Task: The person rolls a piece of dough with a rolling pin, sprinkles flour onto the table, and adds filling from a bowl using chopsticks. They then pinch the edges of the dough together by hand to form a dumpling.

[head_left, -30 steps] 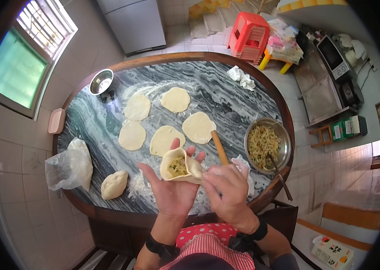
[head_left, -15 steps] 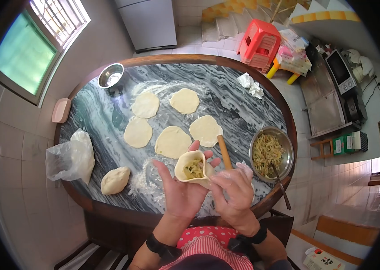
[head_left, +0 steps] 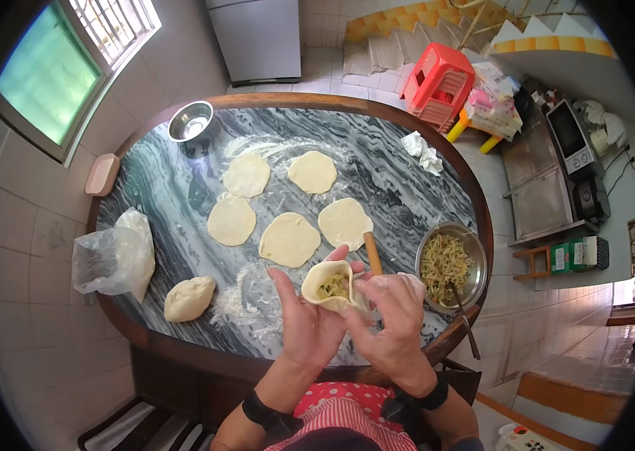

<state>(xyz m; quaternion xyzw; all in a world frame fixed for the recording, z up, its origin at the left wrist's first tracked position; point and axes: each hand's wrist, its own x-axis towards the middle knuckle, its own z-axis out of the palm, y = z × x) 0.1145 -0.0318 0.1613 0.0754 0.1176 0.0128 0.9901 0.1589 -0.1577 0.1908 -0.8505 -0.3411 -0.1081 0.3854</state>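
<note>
A round dough wrapper (head_left: pixel 314 281), cupped with its edge raised, rests in my left hand (head_left: pixel 308 329). That hand curves beneath it, with the thumb standing off to the left side. Shredded, pale filling (head_left: pixel 333 286) shows in the wrapper's open top. My right hand (head_left: pixel 395 327) pinches the wrapper's right edge between thumb and fingers, and its fingers are dusted with flour. Just beyond my right hand lies a wooden rolling pin (head_left: pixel 372 254), partly hidden by it. Several flat dough rounds (head_left: pixel 290 239) lie on the floured tabletop past my hands.
At the right stands a metal bowl (head_left: pixel 480 287) of shredded filling with a utensil (head_left: pixel 465 319) in it. On the left are a dough lump (head_left: pixel 188 299) and a plastic bag (head_left: pixel 116 259). A small steel bowl (head_left: pixel 190 122) and crumpled tissue (head_left: pixel 421 152) sit farther back.
The view has shifted slightly. Both hands and the wrapper have moved a little to the right, and my right fingers sit higher along the wrapper's edge.
</note>
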